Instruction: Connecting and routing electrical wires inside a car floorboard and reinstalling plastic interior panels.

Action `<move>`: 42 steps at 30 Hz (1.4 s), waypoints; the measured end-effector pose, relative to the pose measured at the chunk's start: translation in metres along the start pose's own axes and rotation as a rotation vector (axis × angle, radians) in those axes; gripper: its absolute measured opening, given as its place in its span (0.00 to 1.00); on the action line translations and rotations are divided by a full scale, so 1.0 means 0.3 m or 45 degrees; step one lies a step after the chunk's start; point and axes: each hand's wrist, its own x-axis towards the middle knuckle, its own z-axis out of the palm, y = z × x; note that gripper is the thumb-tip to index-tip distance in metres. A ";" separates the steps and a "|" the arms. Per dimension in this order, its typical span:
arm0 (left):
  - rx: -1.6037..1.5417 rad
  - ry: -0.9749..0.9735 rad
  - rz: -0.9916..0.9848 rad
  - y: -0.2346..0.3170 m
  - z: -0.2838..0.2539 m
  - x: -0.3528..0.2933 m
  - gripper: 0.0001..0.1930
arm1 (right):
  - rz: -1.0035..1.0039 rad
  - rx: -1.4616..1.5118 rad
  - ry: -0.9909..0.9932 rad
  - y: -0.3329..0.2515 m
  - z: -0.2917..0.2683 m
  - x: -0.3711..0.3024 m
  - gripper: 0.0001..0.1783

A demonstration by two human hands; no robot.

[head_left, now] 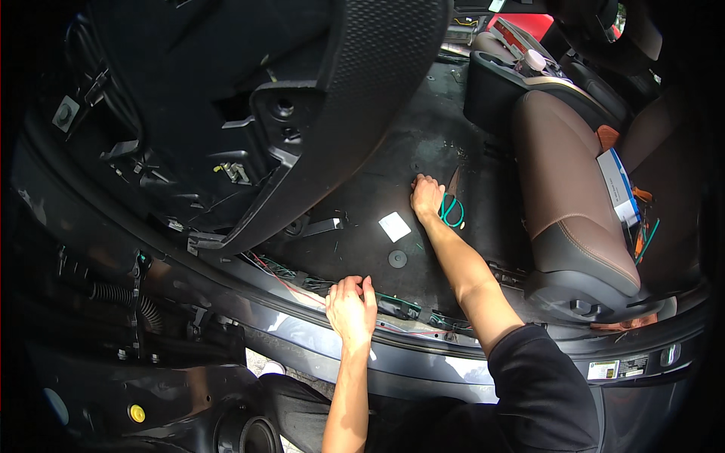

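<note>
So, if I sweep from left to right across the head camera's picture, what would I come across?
Round yellow plug, bare left hand, flat white square card, bare right hand, scissors with green looped handles, brown leather-like car seat.

We see bright daylight glaring off the door sill (445, 368), lighting the left hand (350, 313) and whitening a square card (394, 226), while the black trim panel (381, 83) lies in shadow. Our fisheye view bends the sill into an arc; its corners fall to black.
</note>
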 end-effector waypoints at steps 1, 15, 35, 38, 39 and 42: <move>-0.003 0.004 -0.002 0.005 0.004 0.000 0.09 | -0.005 -0.002 0.002 0.001 0.010 0.026 0.08; -0.072 0.184 0.161 0.013 0.021 0.005 0.10 | -0.304 -0.211 0.069 -0.254 0.037 0.081 0.13; -0.184 -0.508 0.217 0.631 -0.332 -0.206 0.12 | 0.212 -0.052 -1.795 0.590 -1.606 -1.295 0.16; -0.248 -0.477 0.078 0.680 -0.361 -0.201 0.09 | 0.360 0.448 -1.066 0.492 -1.567 -1.148 0.11; -0.249 -0.497 -0.025 0.702 -0.357 -0.191 0.08 | 0.429 0.678 -0.891 0.459 -1.560 -1.094 0.14; -0.344 -0.519 -0.098 0.776 -0.302 -0.130 0.06 | 0.732 1.097 -0.591 0.407 -1.586 -0.948 0.09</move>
